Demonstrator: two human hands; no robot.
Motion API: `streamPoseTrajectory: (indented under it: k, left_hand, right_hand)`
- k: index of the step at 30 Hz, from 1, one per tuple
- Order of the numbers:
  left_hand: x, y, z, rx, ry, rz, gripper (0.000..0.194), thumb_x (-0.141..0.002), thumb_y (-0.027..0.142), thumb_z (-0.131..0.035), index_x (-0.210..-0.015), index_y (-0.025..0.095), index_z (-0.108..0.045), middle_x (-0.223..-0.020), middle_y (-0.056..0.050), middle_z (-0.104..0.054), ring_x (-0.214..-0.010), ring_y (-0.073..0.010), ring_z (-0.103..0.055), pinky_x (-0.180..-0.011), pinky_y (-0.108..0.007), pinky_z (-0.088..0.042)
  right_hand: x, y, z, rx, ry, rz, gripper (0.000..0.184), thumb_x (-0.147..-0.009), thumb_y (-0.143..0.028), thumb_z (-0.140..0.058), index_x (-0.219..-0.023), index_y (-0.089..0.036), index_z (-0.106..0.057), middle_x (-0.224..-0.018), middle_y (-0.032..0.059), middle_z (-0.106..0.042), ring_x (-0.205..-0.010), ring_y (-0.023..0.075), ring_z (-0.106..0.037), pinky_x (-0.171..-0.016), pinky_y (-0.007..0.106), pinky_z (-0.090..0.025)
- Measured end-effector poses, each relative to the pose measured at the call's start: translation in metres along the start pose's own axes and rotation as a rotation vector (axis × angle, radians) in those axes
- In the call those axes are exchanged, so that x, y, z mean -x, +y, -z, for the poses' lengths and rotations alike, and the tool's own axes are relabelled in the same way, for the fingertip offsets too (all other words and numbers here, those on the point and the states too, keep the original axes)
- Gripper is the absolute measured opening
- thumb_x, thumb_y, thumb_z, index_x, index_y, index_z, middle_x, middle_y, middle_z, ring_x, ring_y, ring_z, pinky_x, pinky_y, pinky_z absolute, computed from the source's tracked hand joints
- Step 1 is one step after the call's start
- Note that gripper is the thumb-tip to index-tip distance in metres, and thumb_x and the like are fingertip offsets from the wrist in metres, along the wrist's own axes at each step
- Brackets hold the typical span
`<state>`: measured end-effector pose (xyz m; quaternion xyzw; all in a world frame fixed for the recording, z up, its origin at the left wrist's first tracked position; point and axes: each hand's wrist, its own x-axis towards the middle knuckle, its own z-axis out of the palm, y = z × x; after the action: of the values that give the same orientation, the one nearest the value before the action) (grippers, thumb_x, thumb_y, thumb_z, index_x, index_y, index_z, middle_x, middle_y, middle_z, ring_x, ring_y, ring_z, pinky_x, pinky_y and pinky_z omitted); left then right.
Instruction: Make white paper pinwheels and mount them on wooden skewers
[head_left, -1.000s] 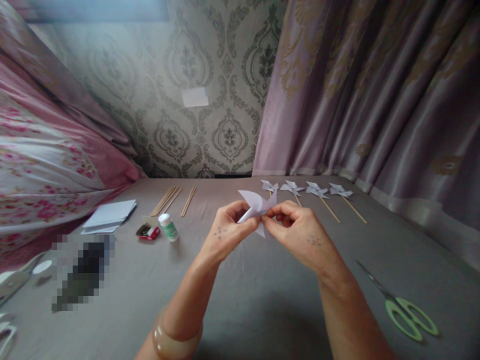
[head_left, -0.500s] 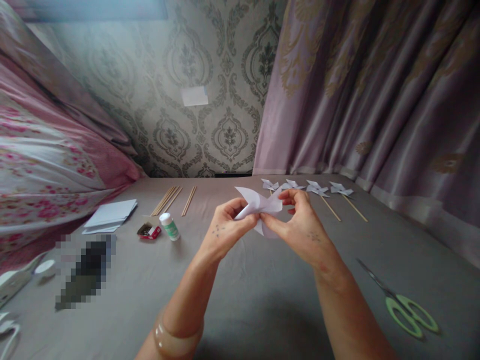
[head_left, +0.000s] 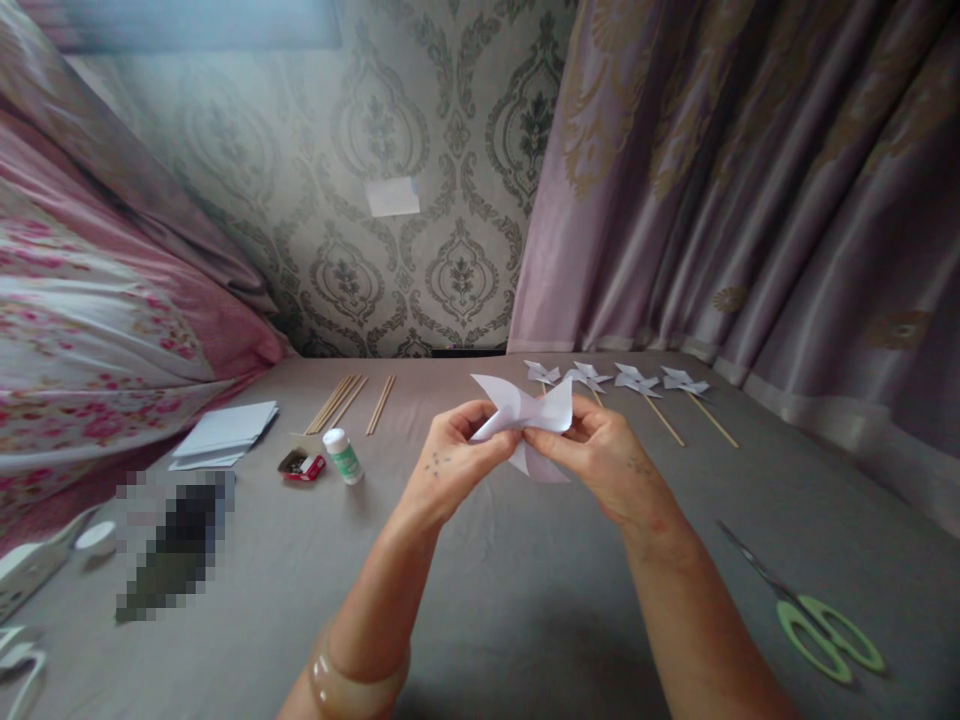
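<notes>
The left hand [head_left: 461,455] pinches a white paper pinwheel [head_left: 534,410] between thumb and bent fingers; the right hand [head_left: 604,450] grips it too, its thumb near the other at the middle, its fingertips hidden behind the paper; the pinwheel is held above the grey cloth [head_left: 510,600]; four stick-mounted pinwheels [head_left: 636,380] lie beyond the right hand; scissors [head_left: 808,600] lie nearer, farther right; a glue bottle [head_left: 345,460] stands beside a small red box [head_left: 301,465], left of the left hand.

- Gray cloth [head_left: 525,580] lies open between the forearms [head_left: 405,570].
- Green-handled scissors [head_left: 787,603] bar the way right of the right forearm [head_left: 682,580].
- White-capped bottle [head_left: 345,460] and red box [head_left: 304,467] block passage left of the left hand [head_left: 465,447].
</notes>
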<state>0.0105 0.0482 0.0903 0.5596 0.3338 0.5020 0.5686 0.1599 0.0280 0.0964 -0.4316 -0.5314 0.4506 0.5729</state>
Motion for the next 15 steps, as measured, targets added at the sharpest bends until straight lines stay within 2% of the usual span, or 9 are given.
streamPoseTrajectory:
  k: [5, 10, 15]
  left_hand:
    - [-0.0003, -0.0008, 0.0005, -0.014, -0.005, 0.007, 0.026, -0.064, 0.029, -0.075, -0.083, 0.013, -0.070, -0.075, -0.002, -0.066, -0.068, -0.0121, -0.056, -0.064, -0.023, -0.041]
    - [-0.0002, 0.0001, 0.0004, -0.019, 0.017, 0.009, 0.026, -0.064, 0.030, -0.075, -0.083, 0.013, -0.069, -0.072, -0.001, -0.064, -0.065, -0.0105, -0.053, -0.061, -0.022, -0.039]
    - [-0.0006, -0.0008, 0.0028, -0.040, 0.018, 0.006, 0.023, -0.065, 0.029, -0.075, -0.080, 0.012, -0.069, -0.071, -0.001, -0.064, -0.064, -0.0107, -0.053, -0.061, -0.022, -0.038]
  right_hand:
    - [-0.0014, 0.0021, -0.0013, -0.051, 0.037, -0.018, 0.032, -0.058, -0.030, -0.079, -0.086, -0.019, -0.067, -0.087, 0.0037, -0.074, -0.083, 0.0218, -0.069, -0.076, 0.033, -0.052]
    - [-0.0017, 0.0033, -0.0044, -0.099, 0.110, -0.055, 0.049, -0.055, -0.029, -0.080, -0.100, -0.021, -0.062, -0.080, 0.0007, -0.073, -0.074, 0.0204, -0.068, -0.069, 0.032, -0.052]
    - [-0.0010, 0.0046, -0.0064, -0.059, 0.050, -0.033, 0.028, -0.060, -0.032, -0.077, -0.084, -0.019, -0.071, -0.087, 0.0041, -0.075, -0.084, 0.0229, -0.069, -0.077, 0.033, -0.051]
